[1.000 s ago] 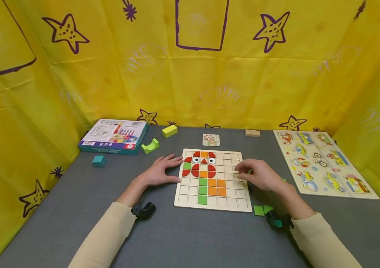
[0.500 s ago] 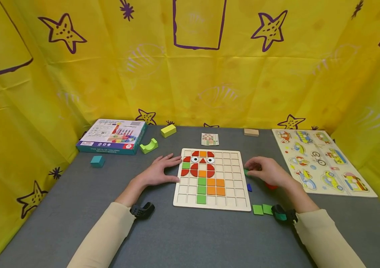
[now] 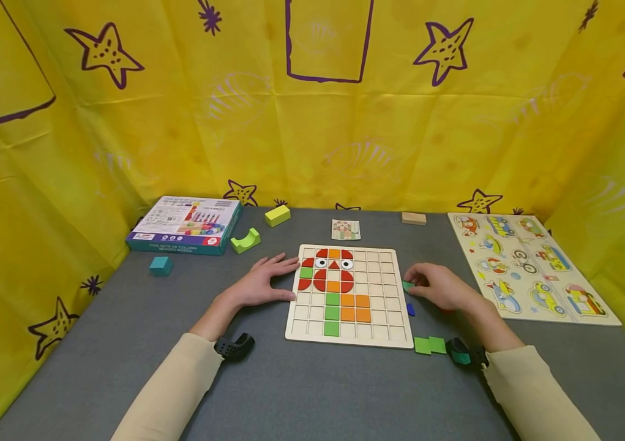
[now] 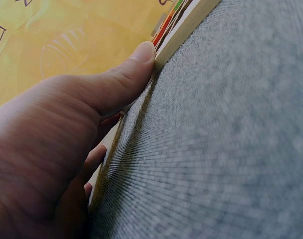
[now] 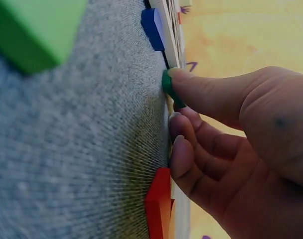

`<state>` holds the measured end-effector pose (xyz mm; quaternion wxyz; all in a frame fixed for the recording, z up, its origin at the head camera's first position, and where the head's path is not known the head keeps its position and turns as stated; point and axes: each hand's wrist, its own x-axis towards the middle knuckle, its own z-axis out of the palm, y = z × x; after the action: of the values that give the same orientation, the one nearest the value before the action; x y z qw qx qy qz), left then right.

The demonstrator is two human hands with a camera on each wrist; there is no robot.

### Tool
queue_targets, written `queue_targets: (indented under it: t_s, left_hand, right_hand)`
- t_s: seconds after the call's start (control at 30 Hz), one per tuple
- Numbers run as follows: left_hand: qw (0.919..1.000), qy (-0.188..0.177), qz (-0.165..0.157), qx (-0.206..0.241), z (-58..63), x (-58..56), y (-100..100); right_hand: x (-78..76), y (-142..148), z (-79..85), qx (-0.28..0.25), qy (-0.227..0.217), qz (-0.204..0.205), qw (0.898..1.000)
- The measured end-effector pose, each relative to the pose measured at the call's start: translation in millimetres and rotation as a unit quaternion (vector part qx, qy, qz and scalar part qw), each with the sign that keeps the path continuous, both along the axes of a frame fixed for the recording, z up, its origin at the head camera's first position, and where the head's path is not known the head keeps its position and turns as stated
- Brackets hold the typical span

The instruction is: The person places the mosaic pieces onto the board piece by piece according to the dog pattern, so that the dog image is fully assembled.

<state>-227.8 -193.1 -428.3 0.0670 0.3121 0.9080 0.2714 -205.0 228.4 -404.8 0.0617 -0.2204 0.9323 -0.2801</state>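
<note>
A wooden grid board (image 3: 301, 329) lies on the grey table, with red, orange and green tiles and two eye tiles set in its left and middle cells. My left hand (image 3: 259, 285) rests along its left edge with fingers spread; in the left wrist view the thumb (image 4: 141, 52) touches the board's side. Just off the right edge, my right hand (image 3: 437, 286) pinches a small dark green tile (image 5: 168, 85) between thumb and fingers, low at the tabletop. Beside it lie a blue tile (image 3: 411, 310) and, partly under the hand, a red tile (image 5: 159, 204).
Light green square tiles (image 3: 423, 346) lie near the board's lower right corner. A small picture card (image 3: 346, 229) sits behind the board. Further out are a box (image 3: 185, 223), a lime arch block (image 3: 245, 241), yellow, teal and wooden blocks, and a vehicle puzzle (image 3: 532, 269).
My right hand has moved right, from over the board's right edge to the table beside it, uncovering the blue tile. The left hand has stayed at the board's left edge.
</note>
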Motion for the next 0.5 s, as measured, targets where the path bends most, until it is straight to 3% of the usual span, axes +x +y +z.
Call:
queue_targets:
  t_s: [0.27,0.4,0.5]
  left_hand:
    - [0.9999,-0.010,0.007,-0.005,0.1,-1.2,0.8]
    - [1.0000,-0.008,0.005,0.000,0.4,-0.9,0.1]
    - [0.9999,-0.009,0.004,0.003,0.0,-0.1,-0.7]
  right_hand:
    - [1.2,2.7,5.4,-0.050,0.018,-0.005,0.999]
    - [1.7,-1.5,6.1,-0.094,-0.008,0.012,0.995]
    - [2.8,-5.2,6.6,-0.097,-0.015,0.020,0.995]
